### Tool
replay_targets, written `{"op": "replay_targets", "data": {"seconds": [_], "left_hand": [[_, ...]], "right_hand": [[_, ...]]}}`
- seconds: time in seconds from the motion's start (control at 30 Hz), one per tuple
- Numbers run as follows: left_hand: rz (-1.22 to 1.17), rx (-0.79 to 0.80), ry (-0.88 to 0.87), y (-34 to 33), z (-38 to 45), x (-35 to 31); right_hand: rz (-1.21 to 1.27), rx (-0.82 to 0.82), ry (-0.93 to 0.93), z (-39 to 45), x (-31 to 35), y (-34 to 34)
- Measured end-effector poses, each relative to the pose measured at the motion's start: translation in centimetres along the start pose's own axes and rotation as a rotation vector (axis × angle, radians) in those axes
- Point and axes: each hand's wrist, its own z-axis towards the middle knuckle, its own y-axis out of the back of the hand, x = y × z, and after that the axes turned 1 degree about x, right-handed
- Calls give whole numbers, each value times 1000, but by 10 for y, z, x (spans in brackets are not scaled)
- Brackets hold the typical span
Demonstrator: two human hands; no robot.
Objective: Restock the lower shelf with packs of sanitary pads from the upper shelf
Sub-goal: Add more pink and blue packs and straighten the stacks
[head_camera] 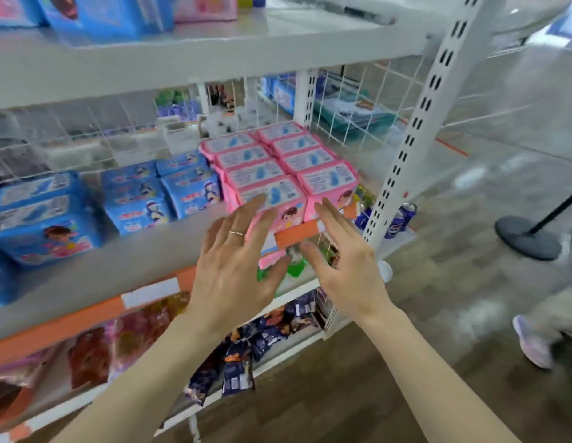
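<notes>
Pink packs of sanitary pads (278, 161) stand in two tight rows at the right end of the lower shelf (125, 266). My left hand (236, 266) hovers in front of the left front pack, fingers straight and spread, a ring on one finger. My right hand (345, 263) is beside it, open in front of the right front pack, holding nothing. Blue packs (163, 195) fill the middle and left of the same shelf. On the upper shelf (182, 59) stand more blue packs (109, 14) and a pink pack (205, 8), partly cut off by the frame top.
A white slotted upright (415, 129) and wire mesh close the shelf's right end. Snack bags (240, 356) fill the shelves below. Blue cans (403, 215) sit behind the post. A black stand base (527, 238) and another person's shoe (530, 343) are on the floor at right.
</notes>
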Motion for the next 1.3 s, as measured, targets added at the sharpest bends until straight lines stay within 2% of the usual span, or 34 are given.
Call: {"op": "replay_targets", "data": {"seconds": [0.13, 0.3, 0.5, 0.6, 0.73, 1.07, 1.17, 1.3], "left_hand": [[-20, -69, -99, 21, 28, -2], [-27, -230, -214, 68, 67, 10], [-49, -441, -256, 135, 98, 19], [-6, -494, -229, 164, 109, 30], [117, -521, -151, 186, 125, 51], [287, -506, 110, 208, 171, 66], [288, -527, 136, 207, 170, 65], [317, -556, 128, 204, 158, 68]], "right_hand": [[-91, -78, 40, 19, 19, 26], [-222, -166, 233, 61, 60, 53], [-165, -285, 450, 118, 117, 67], [-117, -287, 555, 159, 143, 64], [-91, -201, 664, 219, 169, 47], [-298, 236, 615, 339, 223, 23], [-421, 318, 640, 356, 231, 6], [-380, 442, 622, 362, 235, -14]]}}
